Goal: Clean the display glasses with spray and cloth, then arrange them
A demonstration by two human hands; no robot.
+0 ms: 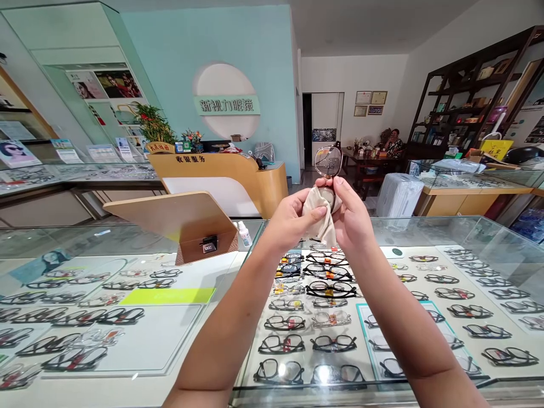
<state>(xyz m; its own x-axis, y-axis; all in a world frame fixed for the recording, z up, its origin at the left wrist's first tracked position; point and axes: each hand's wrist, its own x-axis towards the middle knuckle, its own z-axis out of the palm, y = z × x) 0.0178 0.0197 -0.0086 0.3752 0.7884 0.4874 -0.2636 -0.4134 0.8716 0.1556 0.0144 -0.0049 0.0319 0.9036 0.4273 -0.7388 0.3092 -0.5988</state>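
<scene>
A pair of eyeglasses (328,162) is raised over the glass display case, turned so that one lens stands above the other. My left hand (297,218) pinches a pale cream cleaning cloth (319,222) around the lower lens, thumb on the near side. From the right, my right hand (352,218) grips the dark frame near its middle, thumb and fingers closed on it. Small spots show on the upper lens. The cloth and fingers hide most of the lower lens.
The glass display case (297,385) below holds rows of eyeglass frames. On it stand a wooden-framed mirror (182,212), seen from behind, and a small white spray bottle (244,233). Beyond are a wooden counter (272,181) and a seated person (394,144) at a table.
</scene>
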